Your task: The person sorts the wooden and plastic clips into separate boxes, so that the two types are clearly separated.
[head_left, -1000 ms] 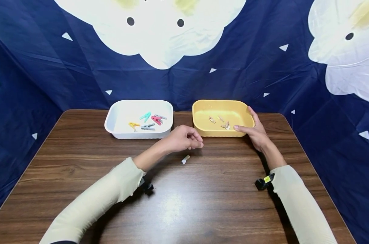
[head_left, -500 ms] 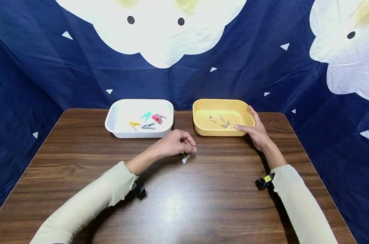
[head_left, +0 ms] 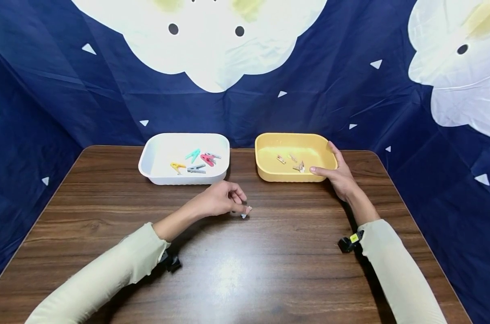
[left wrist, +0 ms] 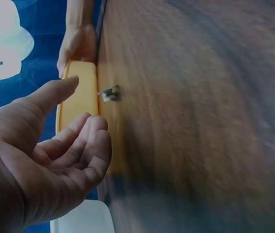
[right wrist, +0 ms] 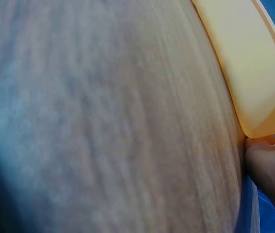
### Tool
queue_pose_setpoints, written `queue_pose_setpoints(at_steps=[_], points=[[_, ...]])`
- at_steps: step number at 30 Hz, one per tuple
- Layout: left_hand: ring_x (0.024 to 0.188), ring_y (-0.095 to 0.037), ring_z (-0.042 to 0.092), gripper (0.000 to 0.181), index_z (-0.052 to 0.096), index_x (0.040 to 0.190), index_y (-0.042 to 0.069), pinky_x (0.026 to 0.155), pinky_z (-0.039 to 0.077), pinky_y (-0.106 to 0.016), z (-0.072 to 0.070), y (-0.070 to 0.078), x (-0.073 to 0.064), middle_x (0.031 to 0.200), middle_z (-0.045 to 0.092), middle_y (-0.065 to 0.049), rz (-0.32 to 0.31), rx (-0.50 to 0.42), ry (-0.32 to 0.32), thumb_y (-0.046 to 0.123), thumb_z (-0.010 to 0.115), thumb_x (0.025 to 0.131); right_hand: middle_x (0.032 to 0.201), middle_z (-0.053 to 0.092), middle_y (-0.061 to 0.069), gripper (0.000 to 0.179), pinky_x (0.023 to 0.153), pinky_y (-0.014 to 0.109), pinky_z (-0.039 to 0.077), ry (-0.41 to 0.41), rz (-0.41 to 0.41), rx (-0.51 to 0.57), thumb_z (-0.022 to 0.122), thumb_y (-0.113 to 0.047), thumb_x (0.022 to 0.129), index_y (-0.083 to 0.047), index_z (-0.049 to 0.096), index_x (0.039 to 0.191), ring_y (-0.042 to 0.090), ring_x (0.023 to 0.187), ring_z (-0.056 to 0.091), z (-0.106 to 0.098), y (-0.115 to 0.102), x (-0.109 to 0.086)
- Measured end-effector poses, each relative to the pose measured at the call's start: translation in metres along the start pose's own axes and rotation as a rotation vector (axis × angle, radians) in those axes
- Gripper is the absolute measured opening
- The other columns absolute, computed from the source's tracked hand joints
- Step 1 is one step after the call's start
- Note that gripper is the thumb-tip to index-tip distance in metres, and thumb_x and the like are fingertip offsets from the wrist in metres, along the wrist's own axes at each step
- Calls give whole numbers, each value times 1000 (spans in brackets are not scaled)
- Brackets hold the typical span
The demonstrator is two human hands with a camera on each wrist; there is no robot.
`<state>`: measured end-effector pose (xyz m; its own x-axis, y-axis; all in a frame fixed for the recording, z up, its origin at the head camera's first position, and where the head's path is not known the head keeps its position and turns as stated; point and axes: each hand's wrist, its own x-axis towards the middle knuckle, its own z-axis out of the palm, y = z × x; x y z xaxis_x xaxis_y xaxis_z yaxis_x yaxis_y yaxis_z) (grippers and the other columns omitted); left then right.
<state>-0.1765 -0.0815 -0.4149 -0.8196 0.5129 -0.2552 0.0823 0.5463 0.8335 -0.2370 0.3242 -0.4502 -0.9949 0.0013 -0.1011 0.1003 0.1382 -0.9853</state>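
Note:
A small wooden clothespin with a white heart (head_left: 244, 216) lies on the table in the head view. My left hand (head_left: 218, 199) is right at it, the thumb overlapping it in that view. In the left wrist view the thumb stands apart from the bent fingers, and the clothespin (left wrist: 110, 93) lies beyond them. With thumb over the front rim and fingers along the right end, my right hand (head_left: 342, 180) holds the yellow bin (head_left: 290, 177). Inside that bin are several small wooden clothespins (head_left: 281, 159).
A white bin (head_left: 180, 180) stands at the back left with several colored plastic clothespins (head_left: 196, 168) in it. Both bins sit near the far edge of the wooden table (head_left: 289, 261), before a dark blue curtain (head_left: 245, 119).
My left hand has moved left and toward me, down from beside the yellow bin to the clothespin on the table. The right hand has stayed on the yellow bin.

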Motion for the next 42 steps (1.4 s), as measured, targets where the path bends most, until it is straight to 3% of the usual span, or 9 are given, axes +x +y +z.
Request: queue_pose_setpoints(at_steps=[9, 17, 31, 42], points=[[89, -12, 69, 36, 80, 108, 9, 85, 56, -27, 2, -10, -3, 96, 77, -1, 11, 38, -23, 22, 101, 82, 192, 8, -4, 117, 140, 32, 29, -1, -5, 16, 84, -2, 97, -36, 12, 183, 24, 174, 23, 0, 0, 1], [88, -11, 65, 34, 80, 105, 11, 87, 54, -29, 8, -13, -5, 96, 74, 0, 12, 117, -2, 21, 102, 80, 192, 8, -4, 116, 141, 34, 25, -14, -18, -24, 85, -5, 98, -37, 12, 183, 22, 174, 22, 2, 0, 1], [83, -8, 65, 16, 82, 100, 8, 80, 54, -25, 11, -16, -2, 88, 75, 1, 43, 105, 18, 9, 93, 88, 192, 9, -4, 117, 142, 36, 24, -15, -16, -34, 85, -6, 98, -37, 11, 183, 21, 174, 22, 2, 0, 0], [84, -8, 65, 15, 81, 100, 9, 81, 53, -23, 11, -14, 1, 88, 75, 0, 58, 116, 20, 9, 91, 89, 192, 9, -5, 117, 141, 34, 26, -8, -8, -16, 85, -5, 98, -37, 12, 183, 21, 174, 22, 1, 0, -2]])
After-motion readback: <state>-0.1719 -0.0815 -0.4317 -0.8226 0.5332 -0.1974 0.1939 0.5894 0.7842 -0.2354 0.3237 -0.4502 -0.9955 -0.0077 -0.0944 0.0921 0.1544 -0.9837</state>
